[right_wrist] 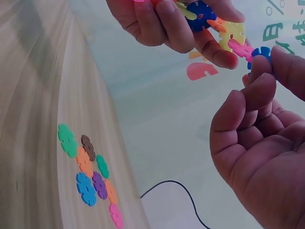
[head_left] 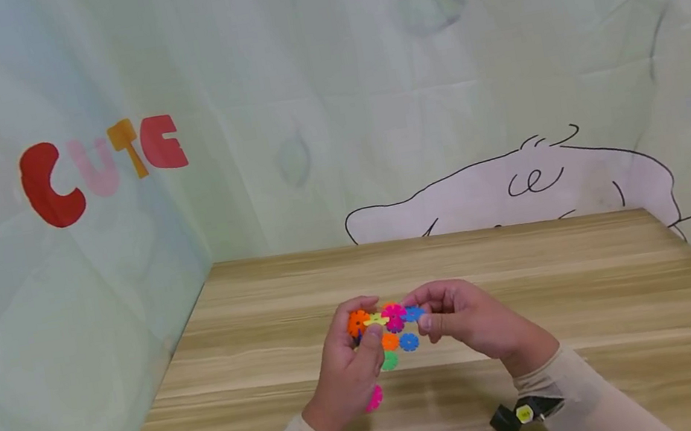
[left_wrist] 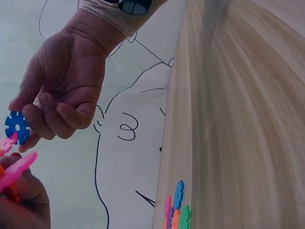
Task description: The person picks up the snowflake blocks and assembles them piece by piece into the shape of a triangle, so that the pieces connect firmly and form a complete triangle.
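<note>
Above the middle of the table [head_left: 253,320], a chain [head_left: 393,316] of bright discs is held off the wood between two hands. The left hand [head_left: 347,366] curls round its left part, thumb on the near side; the right hand [head_left: 470,316] pinches a blue disc [left_wrist: 13,123] at the right end between thumb and fingers. The blue disc meets a pink disc [right_wrist: 242,50] — how deeply their slots sit, I cannot tell.

That joint looks the likeliest trouble spot: with notch set against solid edge, a push could twist the blue disc out of the pinch and drop it. Too hard a squeeze might also spring another joint, as the chain's right end sticks out past the left hand. Anything dropped could land among the loose discs [head_left: 409,342] lying below.

The discs look like thin, smooth plastic — round, with notched, petal-like rims. Chain neighbours sit at differing angles. The table has streaky wood grain running left to right; the far wall [head_left: 321,61] seems creased sheeting.
</note>
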Tool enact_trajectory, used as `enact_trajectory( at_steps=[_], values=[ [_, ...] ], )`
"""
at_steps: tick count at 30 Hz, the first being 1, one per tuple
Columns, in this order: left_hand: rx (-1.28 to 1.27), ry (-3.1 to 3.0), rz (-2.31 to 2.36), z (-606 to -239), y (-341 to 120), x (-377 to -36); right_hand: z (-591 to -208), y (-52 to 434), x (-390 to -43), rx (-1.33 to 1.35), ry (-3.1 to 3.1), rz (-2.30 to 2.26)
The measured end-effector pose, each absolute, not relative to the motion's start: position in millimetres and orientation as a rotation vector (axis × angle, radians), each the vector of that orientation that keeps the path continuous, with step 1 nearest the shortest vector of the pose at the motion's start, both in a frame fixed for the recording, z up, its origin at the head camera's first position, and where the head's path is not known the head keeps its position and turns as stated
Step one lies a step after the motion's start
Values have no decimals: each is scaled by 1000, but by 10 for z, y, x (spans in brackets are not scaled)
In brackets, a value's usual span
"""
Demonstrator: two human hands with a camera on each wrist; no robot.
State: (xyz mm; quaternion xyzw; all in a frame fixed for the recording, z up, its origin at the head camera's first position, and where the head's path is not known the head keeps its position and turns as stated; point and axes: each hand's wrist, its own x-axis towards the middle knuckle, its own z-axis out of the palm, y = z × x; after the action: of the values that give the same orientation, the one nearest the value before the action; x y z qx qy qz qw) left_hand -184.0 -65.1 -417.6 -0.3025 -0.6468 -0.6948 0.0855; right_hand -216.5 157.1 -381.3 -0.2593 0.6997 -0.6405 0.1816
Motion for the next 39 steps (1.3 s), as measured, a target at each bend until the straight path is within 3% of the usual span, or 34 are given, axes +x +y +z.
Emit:
enact_trajectory(
  at_steps=[8, 26, 39],
  values=[
    [-850, -1927, -2093, -4162, -669, -1850, -3811, 1682, -2238, -775, 2153, -1761],
    [-871, -1883, -2127, -4152, -684, -1880, -4094, 1495, -2808, -498, 2746, -1170],
    [-877, -1872, -2140, -4142, -673, -1874, -4328, 1456, -3107, -324, 2697, -913]
  ],
)
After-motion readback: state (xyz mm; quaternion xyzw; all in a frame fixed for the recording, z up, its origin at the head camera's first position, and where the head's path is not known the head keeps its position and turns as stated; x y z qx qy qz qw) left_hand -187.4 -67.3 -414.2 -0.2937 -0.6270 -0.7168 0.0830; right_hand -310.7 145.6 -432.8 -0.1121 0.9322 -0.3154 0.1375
